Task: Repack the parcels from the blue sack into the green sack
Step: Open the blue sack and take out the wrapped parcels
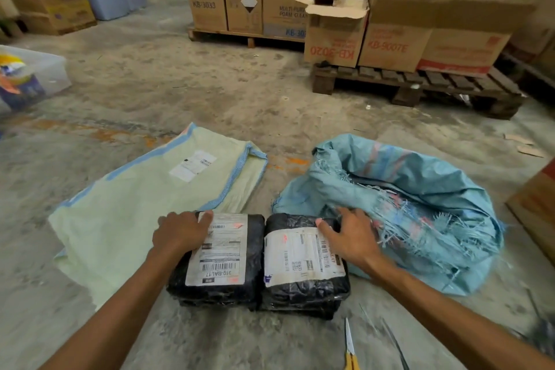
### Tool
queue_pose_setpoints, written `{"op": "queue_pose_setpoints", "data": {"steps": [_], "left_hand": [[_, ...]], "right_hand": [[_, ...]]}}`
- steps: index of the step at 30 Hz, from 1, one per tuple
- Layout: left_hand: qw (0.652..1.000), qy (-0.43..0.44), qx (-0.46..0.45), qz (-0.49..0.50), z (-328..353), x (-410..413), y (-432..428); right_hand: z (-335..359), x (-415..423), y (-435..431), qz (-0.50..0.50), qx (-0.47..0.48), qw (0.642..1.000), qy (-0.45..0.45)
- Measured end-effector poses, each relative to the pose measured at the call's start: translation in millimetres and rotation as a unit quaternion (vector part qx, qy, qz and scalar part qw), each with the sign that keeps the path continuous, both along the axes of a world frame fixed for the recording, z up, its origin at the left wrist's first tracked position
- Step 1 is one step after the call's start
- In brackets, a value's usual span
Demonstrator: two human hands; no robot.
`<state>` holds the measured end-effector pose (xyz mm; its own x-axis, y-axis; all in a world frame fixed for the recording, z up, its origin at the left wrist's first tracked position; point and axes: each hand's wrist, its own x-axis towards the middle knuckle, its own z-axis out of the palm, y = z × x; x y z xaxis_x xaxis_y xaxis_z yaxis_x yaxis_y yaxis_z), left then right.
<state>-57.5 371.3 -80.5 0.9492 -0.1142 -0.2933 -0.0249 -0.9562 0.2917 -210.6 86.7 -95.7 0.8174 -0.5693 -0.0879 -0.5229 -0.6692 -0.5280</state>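
Two black-wrapped parcels with white shipping labels lie side by side on the concrete floor, the left parcel and the right parcel. My left hand rests on the left parcel's far left corner, fingers curled over its edge. My right hand lies on the right parcel's far right corner. The pale green sack is spread flat to the left. The crumpled blue sack, with a frayed mouth, sits to the right; its inside is hidden.
Yellow-handled scissors lie on the floor near my right forearm. Pallets stacked with cardboard boxes stand behind. A clear plastic tub is at the far left, a cardboard box at the right edge.
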Motion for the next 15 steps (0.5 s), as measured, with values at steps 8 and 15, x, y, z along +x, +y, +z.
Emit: {"op": "queue_pose_setpoints", "data": {"steps": [8, 15], "left_hand": [[0.960, -0.139, -0.152, -0.187, 77.8, -11.6, -133.1], [0.889, -0.111, -0.221, -0.386, 100.4, -41.6, -294.3]], "right_hand": [[43.7, -33.9, -26.0, 0.030, 0.148, 0.988, 0.032], [72.5, -40.1, -140.3, -0.081, -0.071, 0.977, -0.184]]}}
